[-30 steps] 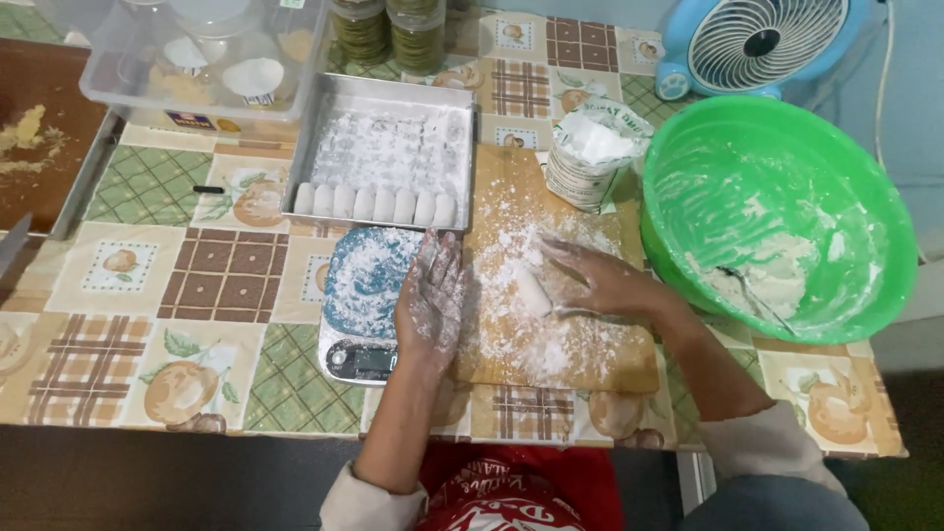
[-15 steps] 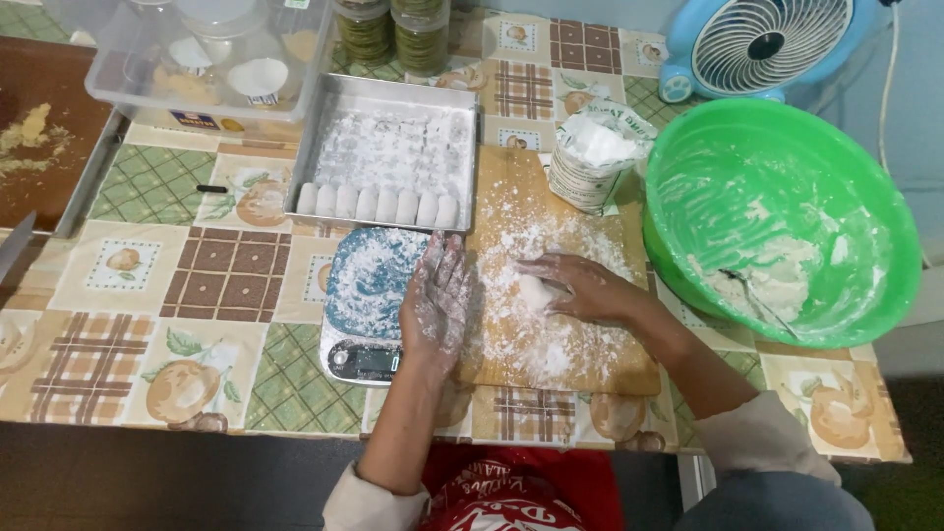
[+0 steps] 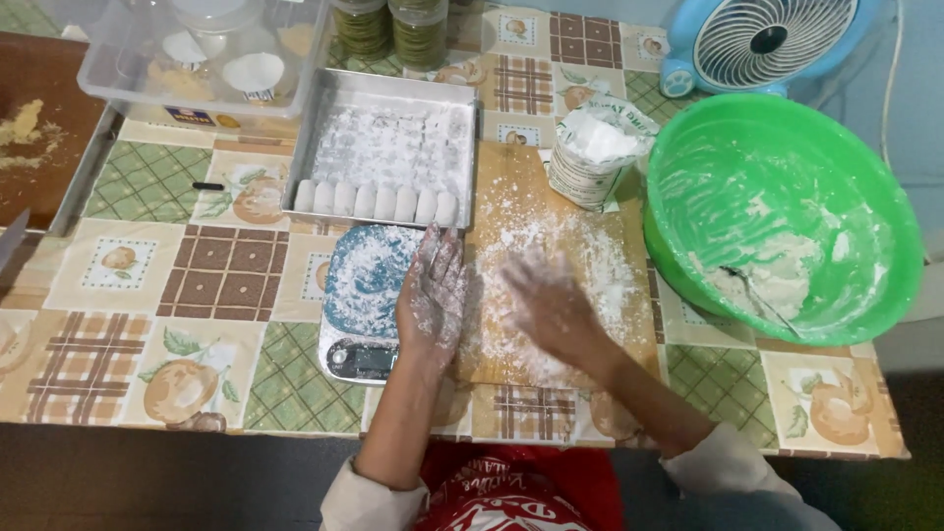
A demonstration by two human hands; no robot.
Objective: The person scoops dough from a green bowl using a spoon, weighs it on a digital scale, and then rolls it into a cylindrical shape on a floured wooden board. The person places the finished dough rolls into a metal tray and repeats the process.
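My left hand (image 3: 433, 295), coated in flour, lies flat with its fingers apart across the seam between a blue digital scale (image 3: 359, 285) and a floured wooden board (image 3: 600, 256). My right hand (image 3: 551, 305) is blurred, palm down on the middle of the board. Anything under it is hidden. A metal tray (image 3: 393, 87) dusted with flour sits just beyond the scale. A row of small white dough pieces (image 3: 376, 202) lines the tray's near edge.
An open bag of flour (image 3: 595, 147) stands at the board's far end. A big green bowl (image 3: 787, 177) with dough remnants and a spoon (image 3: 757, 295) is on the right, a blue fan (image 3: 767, 39) behind it. A clear plastic box (image 3: 197, 59), jars (image 3: 393, 29) and a brown board (image 3: 39, 138) lie far left.
My right hand has slid toward me and leftward over the board and now covers the white dough lump that showed beside it. My left hand has barely moved.
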